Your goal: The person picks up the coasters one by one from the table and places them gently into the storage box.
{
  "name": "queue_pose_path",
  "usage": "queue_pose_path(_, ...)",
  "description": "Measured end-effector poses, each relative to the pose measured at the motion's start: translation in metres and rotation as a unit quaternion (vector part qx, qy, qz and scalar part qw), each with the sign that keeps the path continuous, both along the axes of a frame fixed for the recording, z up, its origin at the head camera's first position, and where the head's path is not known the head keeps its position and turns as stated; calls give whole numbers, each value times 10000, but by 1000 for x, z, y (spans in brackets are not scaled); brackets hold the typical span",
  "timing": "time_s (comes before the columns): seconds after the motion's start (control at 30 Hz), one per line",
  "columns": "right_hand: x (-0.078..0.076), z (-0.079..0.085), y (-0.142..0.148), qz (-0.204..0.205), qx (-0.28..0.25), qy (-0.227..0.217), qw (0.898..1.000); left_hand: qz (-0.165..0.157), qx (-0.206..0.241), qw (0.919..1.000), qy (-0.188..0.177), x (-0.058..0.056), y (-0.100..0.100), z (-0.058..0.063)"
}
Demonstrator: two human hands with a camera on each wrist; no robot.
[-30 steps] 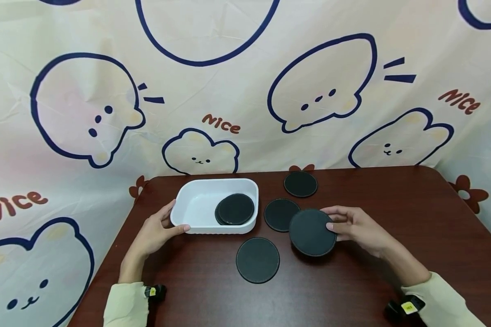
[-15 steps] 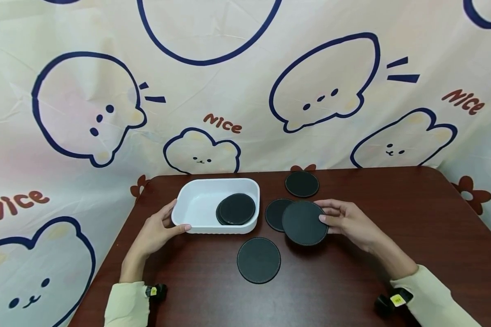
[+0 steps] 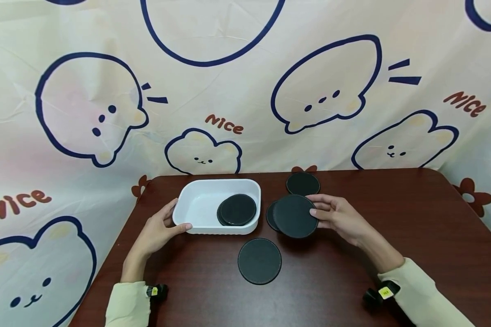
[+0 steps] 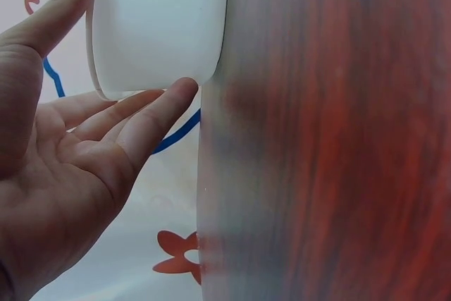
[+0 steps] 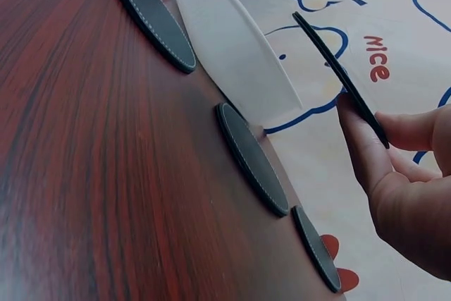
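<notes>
My right hand [image 3: 341, 220] pinches a round black coaster [image 3: 295, 217] with stitched edging, thumb on top and fingers beneath. In the right wrist view this coaster [image 5: 342, 75] is off the table, seen edge-on. From the head view it partly covers another coaster [image 3: 271, 217] lying on the table. My left hand [image 3: 157, 231] grips the left end of a white plastic tray [image 3: 194, 202], its thumb at the front corner. Two overlapping coasters [image 3: 238, 210] lie in the tray's right half. Further coasters lie flat: a far one [image 3: 303, 183] and a near one [image 3: 259, 261].
The dark brown wooden table [image 3: 413, 218] ends at the back against a cream cloth [image 3: 253, 91] printed with bears. A black wrist camera is strapped to each forearm, above the tabletop.
My right hand has moved left and away from me with the coaster, which now hides most of the coaster behind it. My left hand and the tray have stayed put.
</notes>
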State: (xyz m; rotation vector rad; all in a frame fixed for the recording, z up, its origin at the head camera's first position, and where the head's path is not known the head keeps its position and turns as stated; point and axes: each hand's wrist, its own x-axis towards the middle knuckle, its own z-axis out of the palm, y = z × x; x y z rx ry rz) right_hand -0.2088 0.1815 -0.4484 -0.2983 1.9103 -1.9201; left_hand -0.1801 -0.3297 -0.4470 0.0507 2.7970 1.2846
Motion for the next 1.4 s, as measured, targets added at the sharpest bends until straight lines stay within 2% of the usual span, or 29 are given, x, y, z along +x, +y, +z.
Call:
queue_pose_path(0.47, -4, 1, -17, 0, -219, -72, 9997, -10, -181, 9998, 17, -1, -1, 0)
queue_pose_path(0.8, -10, 3, -27, 40, -268, -79, 9996, 60, 9, 10000, -45, -1, -1, 0)
queue_pose_path(1.13, -18, 5, -40, -62, -110, -128, 9998, 51, 19, 9999, -88, -3, 0, 0)
queue_pose_path(1.4, -24, 8, -58, 28, -257, -141, 9996, 71, 9, 9999, -102, -1, -1, 0)
